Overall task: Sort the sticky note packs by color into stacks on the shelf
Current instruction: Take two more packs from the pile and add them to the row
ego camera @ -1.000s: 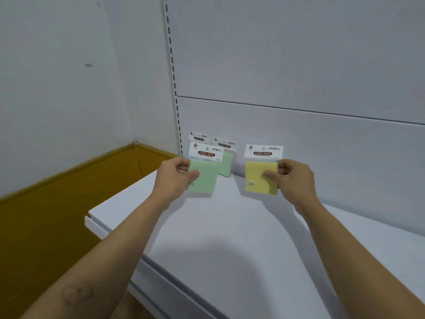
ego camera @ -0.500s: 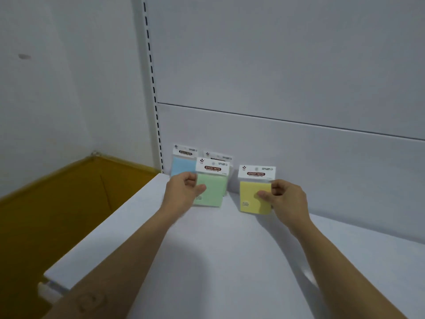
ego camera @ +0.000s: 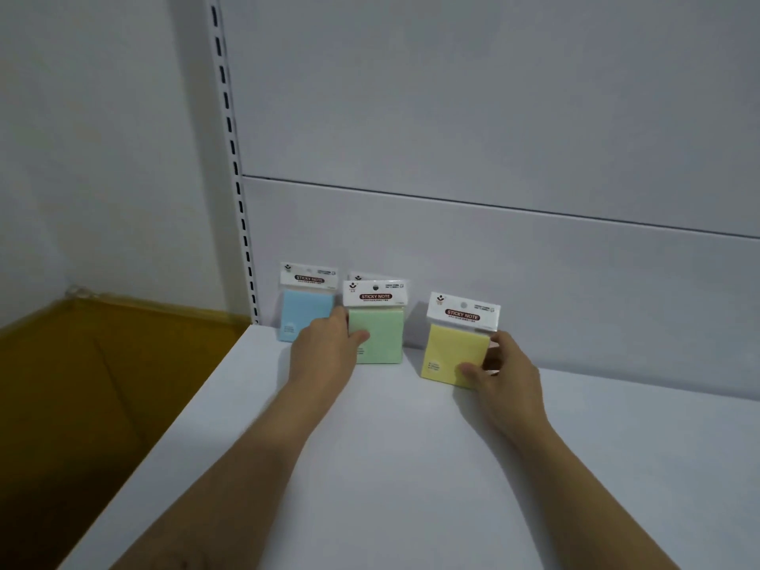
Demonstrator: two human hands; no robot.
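Green pack (ego camera: 380,337), aloft a second ago, now stands on the shelf (ego camera: 411,466) mid-frame against a second green pack (ego camera: 360,276), the left hand (ego camera: 325,347) still pinching it in its fingers. The right hand (ego camera: 506,376) pinches the yellow pack (ego camera: 450,351), set down further right, starting its own stack.

Three sticky note packs show in full at the far left of the white shelf (ego camera: 411,466), each a coloured pad under a white header card reading STICKY NOTE. The blue pack (ego camera: 302,318) stands farthest left, leaning on the back panel. Just right of it is the green pack (ego camera: 380,337), upright and pinched at its left edge by the left hand (ego camera: 325,351). Behind it only the header (ego camera: 357,276) of another pack shows. The yellow pack (ego camera: 452,351) stands apart to the right, slightly turned, gripped at its right edge by the right hand (ego camera: 503,376).
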